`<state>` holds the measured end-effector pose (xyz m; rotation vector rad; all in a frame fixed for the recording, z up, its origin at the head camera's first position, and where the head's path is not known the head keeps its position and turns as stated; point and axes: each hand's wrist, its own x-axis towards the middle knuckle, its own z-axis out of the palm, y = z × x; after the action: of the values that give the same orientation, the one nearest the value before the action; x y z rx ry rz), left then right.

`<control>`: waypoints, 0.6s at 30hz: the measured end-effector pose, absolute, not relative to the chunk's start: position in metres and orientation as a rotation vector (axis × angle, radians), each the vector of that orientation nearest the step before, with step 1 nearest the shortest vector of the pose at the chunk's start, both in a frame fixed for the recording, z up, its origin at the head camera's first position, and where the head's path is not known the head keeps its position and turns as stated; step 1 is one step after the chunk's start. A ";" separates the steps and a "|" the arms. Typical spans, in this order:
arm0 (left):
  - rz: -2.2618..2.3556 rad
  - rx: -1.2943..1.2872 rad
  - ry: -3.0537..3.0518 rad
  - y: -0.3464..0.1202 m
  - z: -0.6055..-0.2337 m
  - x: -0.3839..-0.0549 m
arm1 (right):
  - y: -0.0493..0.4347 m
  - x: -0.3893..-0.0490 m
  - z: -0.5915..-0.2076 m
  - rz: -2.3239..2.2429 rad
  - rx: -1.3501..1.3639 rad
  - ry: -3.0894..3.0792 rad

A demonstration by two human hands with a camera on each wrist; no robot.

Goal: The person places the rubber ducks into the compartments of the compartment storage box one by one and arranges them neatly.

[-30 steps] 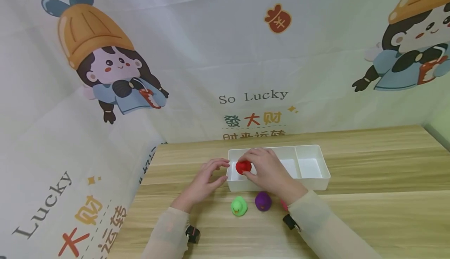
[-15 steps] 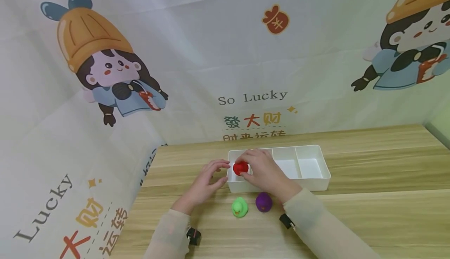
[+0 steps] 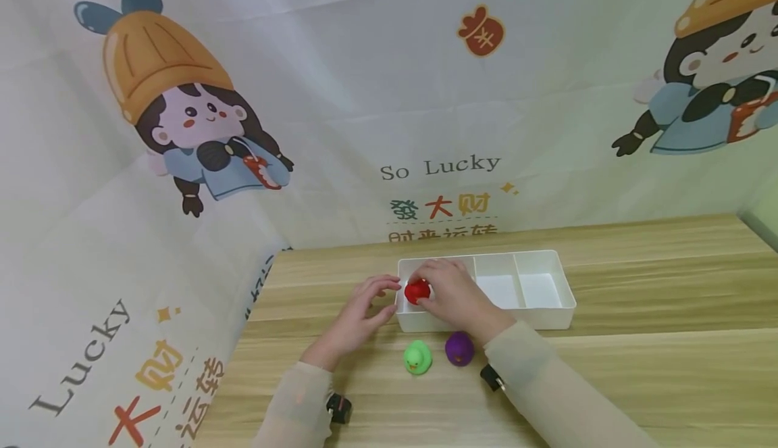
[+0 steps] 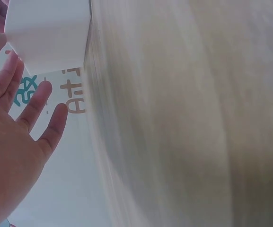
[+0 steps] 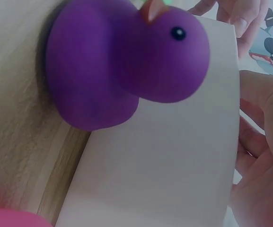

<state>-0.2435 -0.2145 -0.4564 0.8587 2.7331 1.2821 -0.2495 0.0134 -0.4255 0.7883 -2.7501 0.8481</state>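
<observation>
My right hand [image 3: 452,292] holds a red rubber duck [image 3: 417,292] between thumb and fingers, inside the left compartment of a white divided box [image 3: 486,319]. Much of that duck is covered by the fingers. At the box's left end is my left hand [image 3: 361,313], fingers spread and loosely bent, at the rim; the left wrist view shows this hand [image 4: 13,127] beside the box's end wall [image 4: 51,33]. In front of the box sit a green rubber duck [image 3: 417,357] and a purple rubber duck [image 3: 459,349]. The purple duck [image 5: 98,61] looms large in the right wrist view.
A pink object [image 5: 15,218] shows partly at the bottom of the right wrist view; the right forearm hides it in the head view. The box stands on a wood-grain table [image 3: 656,286], with a printed cloth [image 3: 340,96] hanging behind and to the left.
The right hand has shifted slightly left with the red duck inside the left compartment, and the right forearm now hides the pink object. The left hand has stayed at the box's end.
</observation>
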 end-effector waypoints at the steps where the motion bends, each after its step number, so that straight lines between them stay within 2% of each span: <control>1: 1.285 0.858 2.733 -0.214 -0.457 -0.243 | 0.013 -0.250 -0.425 0.854 0.789 -2.758; 18: 1.299 0.862 2.734 -0.213 -0.455 -0.242 | 0.009 -0.269 -0.433 0.796 0.790 -2.856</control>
<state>-0.2421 -0.2132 -0.4554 0.8623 2.7339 1.2994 -0.2689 0.0088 -0.4334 0.7900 -2.8555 0.7959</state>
